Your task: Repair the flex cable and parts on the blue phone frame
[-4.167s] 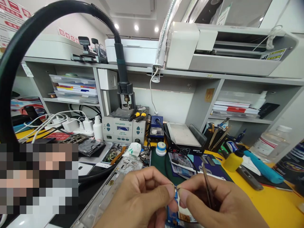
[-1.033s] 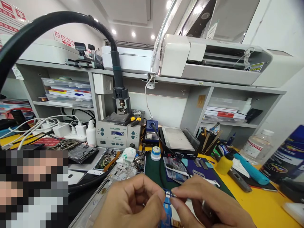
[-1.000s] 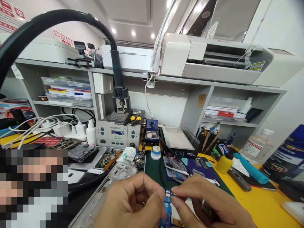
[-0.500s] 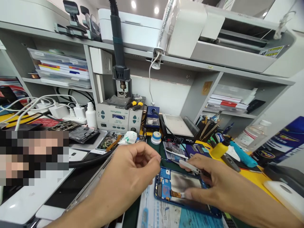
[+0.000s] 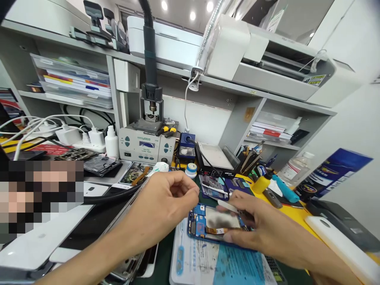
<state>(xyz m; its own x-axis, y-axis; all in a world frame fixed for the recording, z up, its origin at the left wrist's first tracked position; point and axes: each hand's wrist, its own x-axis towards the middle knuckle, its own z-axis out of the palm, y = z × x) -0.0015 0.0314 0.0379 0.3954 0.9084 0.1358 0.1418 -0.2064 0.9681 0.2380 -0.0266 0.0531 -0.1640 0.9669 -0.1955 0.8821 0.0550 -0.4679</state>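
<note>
An opened blue phone (image 5: 199,222) lies on a pale blue printed mat (image 5: 208,263) at the bench's front, its insides and an orange flex strip (image 5: 216,230) showing. My right hand (image 5: 261,231) rests over the phone's right part, closed on slim tweezers (image 5: 228,206), with a fingertip pressed beside the flex strip. My left hand (image 5: 169,200) hovers just left of the phone. Its fingers are curled, thumb and forefinger pinched; what they pinch, if anything, is too small to see.
Behind the phone stand a hot-air station (image 5: 145,145), a blue solder stand (image 5: 186,148), a heating plate (image 5: 216,157), a tool cup (image 5: 248,160) and a yellow bottle (image 5: 259,184). Chargers and cables (image 5: 71,134) and phone parts lie left. A blue box (image 5: 332,172) stands right.
My hands have parted and dropped from a shared pinch in front of me to the bench. The right now lies on the open phone and the view has tilted down.
</note>
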